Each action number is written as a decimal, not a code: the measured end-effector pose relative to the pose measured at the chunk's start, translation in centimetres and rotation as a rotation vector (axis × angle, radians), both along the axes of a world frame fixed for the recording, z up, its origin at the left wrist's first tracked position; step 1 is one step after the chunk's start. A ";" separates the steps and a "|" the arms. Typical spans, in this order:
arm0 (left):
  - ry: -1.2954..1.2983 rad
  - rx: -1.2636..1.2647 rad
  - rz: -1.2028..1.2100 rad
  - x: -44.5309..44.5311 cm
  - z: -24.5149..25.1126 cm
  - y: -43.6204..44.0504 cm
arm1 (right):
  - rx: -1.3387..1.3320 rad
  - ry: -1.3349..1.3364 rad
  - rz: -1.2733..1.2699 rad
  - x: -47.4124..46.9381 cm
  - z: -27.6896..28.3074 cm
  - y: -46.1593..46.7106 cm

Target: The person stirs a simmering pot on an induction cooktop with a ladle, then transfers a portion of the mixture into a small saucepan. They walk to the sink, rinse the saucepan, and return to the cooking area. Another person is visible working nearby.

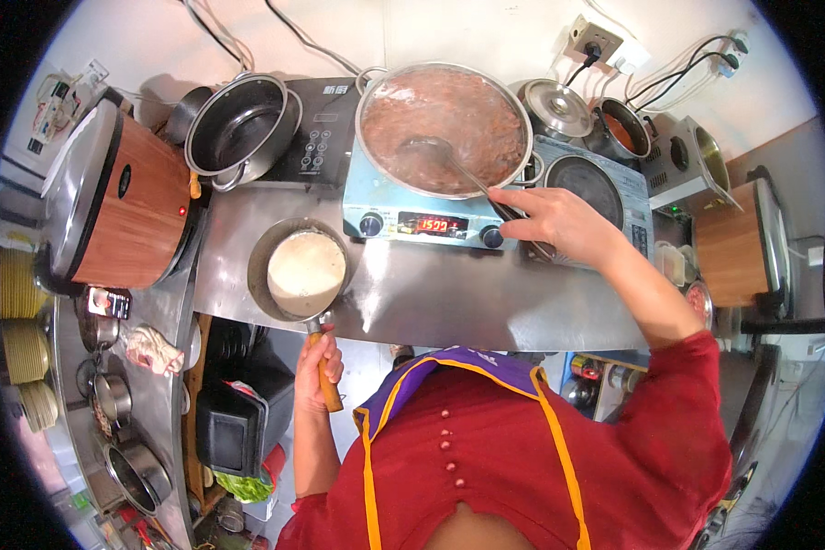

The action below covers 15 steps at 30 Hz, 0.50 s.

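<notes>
My left hand [318, 371] grips the wooden handle of a saucepan [261, 268], which holds a pale, creamy liquid [308, 268] and is at the counter's front edge. With my right hand [553, 223] I hold the dark handle of a metal ladle [467, 173]. Its bowl is partly sunk in the reddish-brown, soupy contents [447, 117] of a wide two-handled steel pot [363, 148]. That pot stands on a light blue induction cooker [378, 199] with a lit red display.
Left of the cooker, an empty black pot [237, 127] sits by a black induction hob [320, 137]. A wood-patterned rice cooker [134, 206] stands farther left. To the right are a flat burner [584, 185], a lidded pot [558, 108] and a small pot of red sauce [619, 130].
</notes>
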<state>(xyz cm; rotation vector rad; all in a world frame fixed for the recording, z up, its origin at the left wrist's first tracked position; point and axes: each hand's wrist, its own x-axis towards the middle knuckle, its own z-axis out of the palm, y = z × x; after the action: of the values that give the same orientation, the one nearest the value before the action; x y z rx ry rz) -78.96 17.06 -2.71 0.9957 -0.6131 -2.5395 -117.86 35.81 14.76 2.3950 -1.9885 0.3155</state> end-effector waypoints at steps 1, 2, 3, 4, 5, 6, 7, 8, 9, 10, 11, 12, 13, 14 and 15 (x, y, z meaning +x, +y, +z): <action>-0.010 -0.003 -0.010 0.0 -0.3 -0.4 | 0.021 0.020 -0.005 -0.4 -0.2 -0.2; -0.008 -0.003 -0.014 0.0 -0.6 -0.7 | 0.037 0.035 -0.015 -0.7 -0.5 -0.4; 0.007 0.000 -0.017 0.0 -0.9 -1.1 | 0.052 0.047 -0.024 -1.0 -0.7 -0.7; 0.000 -0.002 -0.021 0.0 -1.1 -1.6 | 0.045 0.063 -0.035 -1.4 -1.0 -0.9; -0.014 -0.009 -0.032 0.0 -1.2 -2.1 | 0.038 0.079 -0.045 -1.7 -1.2 -1.3; -0.015 -0.013 -0.041 0.0 -1.3 -2.5 | 0.022 0.093 -0.044 -2.2 -1.4 -1.6; 0.004 -0.013 -0.048 0.0 -1.4 -3.0 | 0.029 0.101 -0.059 -2.6 -1.6 -1.8; -0.006 -0.017 -0.061 0.0 -1.4 -3.6 | 0.027 0.109 -0.061 -3.0 -1.7 -2.1; -0.032 -0.036 -0.079 -0.1 -1.4 -4.1 | 0.031 0.116 -0.074 -3.3 -1.7 -2.4; -0.041 -0.052 -0.090 -0.2 -1.3 -4.6 | -0.001 0.127 -0.072 -3.6 -1.7 -2.5; -0.051 -0.068 -0.099 -0.2 -1.3 -5.0 | -0.016 0.150 -0.061 -3.8 -1.6 -2.6; -0.062 -0.104 -0.131 -0.3 -1.1 -5.5 | -0.018 0.174 -0.062 -4.1 -1.5 -2.7; -0.098 -0.141 -0.149 -0.4 -1.0 -5.9 | -0.019 0.194 -0.061 -4.2 -1.3 -2.9; -0.135 -0.178 -0.168 -0.5 -0.8 -6.3 | -0.033 0.213 -0.062 -4.5 -1.2 -3.1; -0.151 -0.220 -0.186 -0.5 -0.7 -6.7 | -0.083 0.216 -0.039 -4.7 -1.1 -3.5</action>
<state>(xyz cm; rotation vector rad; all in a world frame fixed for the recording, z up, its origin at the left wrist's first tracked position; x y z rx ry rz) -79.47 10.39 -3.38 1.1019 -1.0486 -2.4966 -122.57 32.30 13.71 2.2310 -1.8869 0.1292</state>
